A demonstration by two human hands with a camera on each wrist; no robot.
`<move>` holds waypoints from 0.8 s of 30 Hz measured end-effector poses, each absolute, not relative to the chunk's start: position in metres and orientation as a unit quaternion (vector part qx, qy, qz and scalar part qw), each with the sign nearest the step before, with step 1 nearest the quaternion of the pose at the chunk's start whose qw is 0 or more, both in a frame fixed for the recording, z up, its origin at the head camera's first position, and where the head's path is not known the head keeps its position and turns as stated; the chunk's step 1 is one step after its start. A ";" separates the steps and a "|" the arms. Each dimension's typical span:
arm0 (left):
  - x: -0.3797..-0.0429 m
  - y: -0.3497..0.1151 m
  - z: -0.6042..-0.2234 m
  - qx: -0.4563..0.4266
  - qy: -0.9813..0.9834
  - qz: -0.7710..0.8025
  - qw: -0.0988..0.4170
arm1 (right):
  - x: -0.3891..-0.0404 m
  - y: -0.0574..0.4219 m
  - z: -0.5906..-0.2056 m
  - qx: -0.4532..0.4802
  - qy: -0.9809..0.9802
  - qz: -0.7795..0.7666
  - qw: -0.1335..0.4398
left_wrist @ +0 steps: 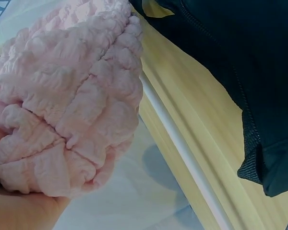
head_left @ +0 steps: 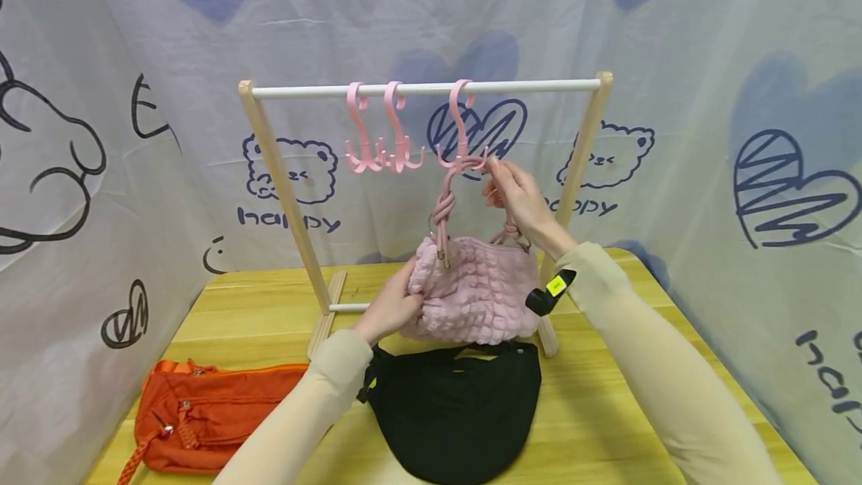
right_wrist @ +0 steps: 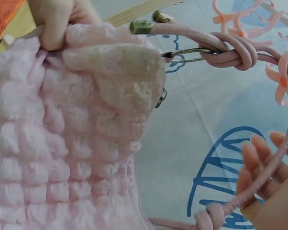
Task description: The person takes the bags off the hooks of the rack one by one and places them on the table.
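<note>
A pink puffy handbag [head_left: 474, 294] hangs in front of the rack, its knotted handle [head_left: 444, 208] looped up at the prongs of the rightmost pink hook [head_left: 462, 126]. My left hand [head_left: 392, 309] grips the bag's left end, bunching the quilted fabric [left_wrist: 72, 96] in the left wrist view. High on the handle's right side, my right hand [head_left: 521, 197] holds the strap by the hook, fingers curled at it. In the right wrist view, the strap [right_wrist: 259, 182] crosses in front of the fingers [right_wrist: 252, 158].
Two more pink hooks [head_left: 399, 133] hang further left on the white rail [head_left: 296, 91] of the wooden-framed rack. A black bag [head_left: 465, 410] lies on the yellow wood-grain table [head_left: 263, 305] below the handbag. An orange bag [head_left: 209, 418] lies at the left, partly behind my left sleeve.
</note>
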State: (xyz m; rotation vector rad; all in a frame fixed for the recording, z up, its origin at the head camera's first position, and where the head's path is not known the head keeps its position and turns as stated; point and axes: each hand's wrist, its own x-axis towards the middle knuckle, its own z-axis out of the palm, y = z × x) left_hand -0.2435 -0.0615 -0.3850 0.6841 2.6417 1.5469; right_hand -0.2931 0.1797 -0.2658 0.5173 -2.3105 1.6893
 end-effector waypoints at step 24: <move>-0.252 -0.037 -0.316 0.275 0.810 0.512 -0.073 | -0.294 0.181 -0.250 0.102 -0.752 0.650 0.033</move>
